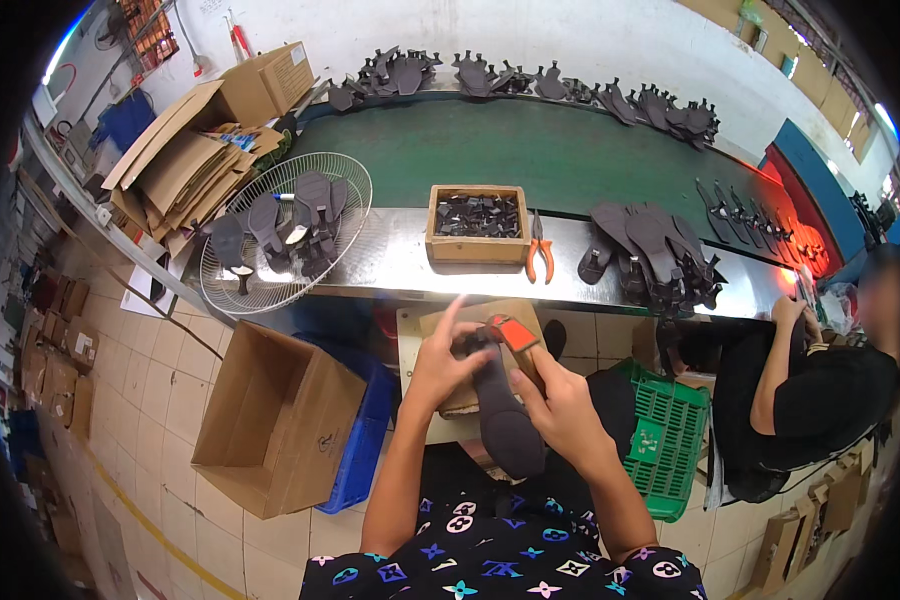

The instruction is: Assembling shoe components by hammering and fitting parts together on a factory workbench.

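A dark grey shoe sole point(508, 420) with a heel is in front of me, its broad end toward my body. My left hand point(444, 358) grips the heel end, thumb across it and index finger raised. In my right hand point(562, 402) is a hammer point(515, 338) with an orange-marked head and a wooden handle. Its head is close above the heel end; I cannot tell whether they touch. Beneath them is a light-coloured work stand point(415, 330). Across the bench, a wooden box point(478, 250) of small black parts sits beside orange-handled pliers point(539, 255).
A wire basket point(360, 200) of soles stands left on the metal bench edge; more soles point(650, 240) lie right. Beyond runs a green belt point(410, 150). A cardboard box point(260, 420) and green crate point(670, 450) flank me. Another person point(820, 390) works at the right.
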The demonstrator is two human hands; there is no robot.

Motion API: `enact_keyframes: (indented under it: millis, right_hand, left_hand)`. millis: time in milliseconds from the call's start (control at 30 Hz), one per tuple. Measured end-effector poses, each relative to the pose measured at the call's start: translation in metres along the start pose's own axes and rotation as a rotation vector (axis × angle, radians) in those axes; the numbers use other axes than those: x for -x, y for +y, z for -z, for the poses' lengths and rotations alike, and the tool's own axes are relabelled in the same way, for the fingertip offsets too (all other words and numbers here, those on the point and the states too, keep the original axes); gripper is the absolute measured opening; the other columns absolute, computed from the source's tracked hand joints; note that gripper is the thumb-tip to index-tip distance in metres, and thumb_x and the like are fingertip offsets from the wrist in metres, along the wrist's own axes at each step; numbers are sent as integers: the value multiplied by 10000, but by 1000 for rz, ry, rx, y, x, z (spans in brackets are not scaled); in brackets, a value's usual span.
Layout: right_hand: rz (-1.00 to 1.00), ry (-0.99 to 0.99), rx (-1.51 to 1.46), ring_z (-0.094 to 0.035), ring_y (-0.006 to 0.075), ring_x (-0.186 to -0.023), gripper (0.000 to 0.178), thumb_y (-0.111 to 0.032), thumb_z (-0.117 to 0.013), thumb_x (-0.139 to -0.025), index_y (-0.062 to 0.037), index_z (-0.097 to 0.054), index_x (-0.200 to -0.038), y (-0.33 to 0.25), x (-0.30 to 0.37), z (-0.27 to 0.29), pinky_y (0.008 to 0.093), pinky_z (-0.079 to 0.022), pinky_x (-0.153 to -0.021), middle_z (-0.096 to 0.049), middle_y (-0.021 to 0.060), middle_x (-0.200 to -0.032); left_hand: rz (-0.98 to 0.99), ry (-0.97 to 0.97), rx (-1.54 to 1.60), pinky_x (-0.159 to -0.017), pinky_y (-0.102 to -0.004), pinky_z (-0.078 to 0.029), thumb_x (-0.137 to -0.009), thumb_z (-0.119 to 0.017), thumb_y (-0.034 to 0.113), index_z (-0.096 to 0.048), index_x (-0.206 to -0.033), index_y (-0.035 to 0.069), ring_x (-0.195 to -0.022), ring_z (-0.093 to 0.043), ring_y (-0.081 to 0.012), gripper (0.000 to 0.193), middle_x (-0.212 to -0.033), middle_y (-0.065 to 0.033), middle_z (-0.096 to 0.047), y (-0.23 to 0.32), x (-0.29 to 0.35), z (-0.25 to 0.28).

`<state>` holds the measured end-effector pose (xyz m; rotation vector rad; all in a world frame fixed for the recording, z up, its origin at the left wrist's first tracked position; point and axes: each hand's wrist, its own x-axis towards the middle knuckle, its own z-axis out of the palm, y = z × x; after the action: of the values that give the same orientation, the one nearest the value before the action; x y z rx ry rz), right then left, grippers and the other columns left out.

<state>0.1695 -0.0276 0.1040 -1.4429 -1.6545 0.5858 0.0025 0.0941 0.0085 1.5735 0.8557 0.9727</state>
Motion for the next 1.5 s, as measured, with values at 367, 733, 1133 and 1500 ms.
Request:
enact_keyframes:
  millis: [367,733,1133,1500]
  right_hand:
    - [-154,155,-238,-636,226,-670,281,-250,-559,-997,30,-568,-994,-47,10,15,337,-520,-599,-639,132,-789]
    - [137,170,15,-644,434,-950,246,-32,-601,-927,49,-567,-1157,-62,-2,19,413,-541,-761,-663,260,-959]
    - [154,120,93,-629,392,-709,255,-84,-596,-950,36,-569,-1173,7,-17,21,436,-500,-621,-635,210,-908]
    - [433,-261,378,-608,269,-1113,341,-236,-673,-915,-26,-665,-1184,29,-9,21,348,-495,-869,-620,126,-1283]
  left_hand:
    - [-96,-100,-537,-1186,-500,-219,-755,-823,418,45,-1556,-9,-1405,-382,-362,1256,-1467,-67,-517,2,11,6]
    - [16,-113,-687,-1178,-617,20,-749,-784,522,-63,-1589,81,-1505,-229,-272,1191,-1577,-49,-366,3,16,8]
    - [-142,-308,-393,-895,-428,-493,-861,-690,191,-708,-1007,23,-979,-657,-343,223,-991,-134,-684,57,55,0]
    - [249,-617,299,-820,-316,-441,-930,-584,178,-727,-990,-30,-894,-608,-237,260,-915,-120,-640,157,105,-4]
